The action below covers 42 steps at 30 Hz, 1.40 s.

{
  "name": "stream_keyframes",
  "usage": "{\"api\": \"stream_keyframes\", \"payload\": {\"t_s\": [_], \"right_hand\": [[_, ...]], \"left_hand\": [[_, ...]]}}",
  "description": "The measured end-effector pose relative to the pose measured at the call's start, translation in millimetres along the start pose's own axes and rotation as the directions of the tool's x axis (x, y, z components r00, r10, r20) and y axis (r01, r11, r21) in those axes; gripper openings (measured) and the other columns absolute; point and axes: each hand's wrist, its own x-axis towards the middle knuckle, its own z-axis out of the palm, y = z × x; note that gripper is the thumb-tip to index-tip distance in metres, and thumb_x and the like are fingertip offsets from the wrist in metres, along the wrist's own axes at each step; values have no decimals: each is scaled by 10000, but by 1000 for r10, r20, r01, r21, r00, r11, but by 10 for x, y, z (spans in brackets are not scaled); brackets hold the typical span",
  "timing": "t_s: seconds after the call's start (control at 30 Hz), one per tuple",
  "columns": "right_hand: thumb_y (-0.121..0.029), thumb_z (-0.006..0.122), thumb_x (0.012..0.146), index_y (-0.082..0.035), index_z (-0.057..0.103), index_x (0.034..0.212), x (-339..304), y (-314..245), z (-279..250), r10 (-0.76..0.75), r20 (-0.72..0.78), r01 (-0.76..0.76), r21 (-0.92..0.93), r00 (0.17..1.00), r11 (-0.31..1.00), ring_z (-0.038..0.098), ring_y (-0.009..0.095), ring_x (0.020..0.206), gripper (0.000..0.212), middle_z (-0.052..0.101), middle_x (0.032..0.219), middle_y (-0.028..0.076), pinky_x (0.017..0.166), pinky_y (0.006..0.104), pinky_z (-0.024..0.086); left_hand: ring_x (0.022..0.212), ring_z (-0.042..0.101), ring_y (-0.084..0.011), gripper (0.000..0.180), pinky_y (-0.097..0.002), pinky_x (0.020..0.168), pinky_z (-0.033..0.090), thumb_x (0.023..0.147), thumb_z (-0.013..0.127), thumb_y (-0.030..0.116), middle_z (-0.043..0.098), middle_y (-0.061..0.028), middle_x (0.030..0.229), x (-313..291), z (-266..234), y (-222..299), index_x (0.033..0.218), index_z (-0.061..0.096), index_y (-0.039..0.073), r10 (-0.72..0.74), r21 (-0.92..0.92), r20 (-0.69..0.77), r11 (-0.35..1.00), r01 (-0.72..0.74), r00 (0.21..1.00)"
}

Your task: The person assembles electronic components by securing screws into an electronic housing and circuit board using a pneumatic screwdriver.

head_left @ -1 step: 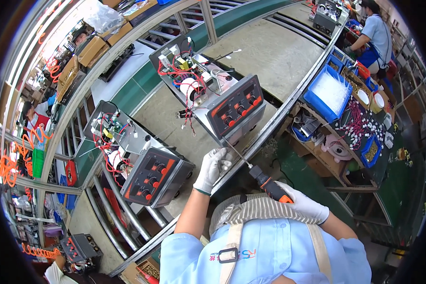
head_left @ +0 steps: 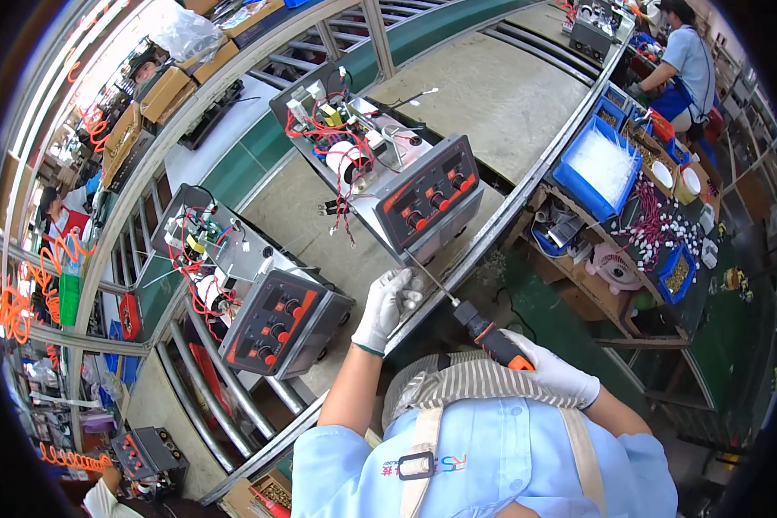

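Observation:
My right hand [head_left: 554, 373], in a white glove, is wrapped round a black and orange electric screwdriver [head_left: 483, 335]. Its long thin bit reaches up and left to the lower edge of the grey-framed control panel [head_left: 429, 195] on an open machine [head_left: 414, 164]. Red wires, a white cylinder and circuit parts lie exposed behind that panel. Beside the bit, just below the machine's corner, my gloved left hand [head_left: 388, 309] has its fingers curled together; anything in them is too small to make out. Left of that hand stands a second, similar open machine [head_left: 276, 321] with orange-red knobs.
Both machines rest on a conveyor line [head_left: 527, 78] with metal rollers [head_left: 205, 388]. At right, a workbench holds a blue bin [head_left: 597, 168] of white pieces, bundled wires [head_left: 652, 220] and a small bin of screws [head_left: 678, 276]. A co-worker [head_left: 684, 69] works at the far right.

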Motion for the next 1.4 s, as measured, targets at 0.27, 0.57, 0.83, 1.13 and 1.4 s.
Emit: {"api": "stream_keyframes", "payload": {"t_s": [0.27, 0.57, 0.83, 1.13, 1.4], "right_hand": [[-232, 683, 806, -52, 261, 1458, -420, 393, -196, -78, -71, 71, -103, 994, 992, 370, 236, 1312, 797, 410, 1389, 137, 1082, 322, 277], [-92, 631, 843, -135, 374, 1248, -627, 846, -1110, 297, -869, 258, 415, 395, 872, 558, 175, 491, 482, 522, 775, 61, 439, 325, 498], [-87, 698, 803, -96, 417, 1164, -337, 1906, -3679, 49, -999, 472, 45, 4, 880, 421, 104, 427, 458, 469, 670, 17, 365, 246, 348], [-160, 594, 901, 28, 322, 1406, 492, 914, -3935, -371, -909, 264, -316, 190, 911, 381, 275, 1302, 603, 384, 1421, 193, 1098, 386, 283], [-407, 635, 866, -7, 241, 1454, 2165, -27, -1963, -646, -132, 496, -533, 751, 686, 244, 353, 1392, 813, 272, 1485, 234, 1135, 419, 199]], "left_hand": [[610, 610, -135, 251, -222, 536, 468, 937, 562, 222, 636, -71, 804, 162, -47, -181, 1066, 568, 7, -28, 57, 38, 998, 26, 999], [724, 541, -174, 334, -271, 603, 422, 909, 592, 288, 602, -90, 927, 175, -435, -687, 1163, 543, 77, -171, -205, 18, 964, 171, 985], [741, 646, -170, 262, -284, 618, 522, 938, 569, 249, 660, -114, 940, 410, 485, -609, 1080, 551, 30, -106, 34, -273, 992, 119, 956], [805, 611, -123, 314, -239, 663, 488, 875, 653, 169, 629, -51, 976, 81, 562, -543, 1130, 550, 18, 197, 228, -699, 973, -47, 688], [1088, 565, -351, 556, -395, 885, 456, 843, 648, 284, 547, -244, 1230, 156, 529, -441, 1256, 472, -44, 456, 776, -583, 559, 293, 673]]}}
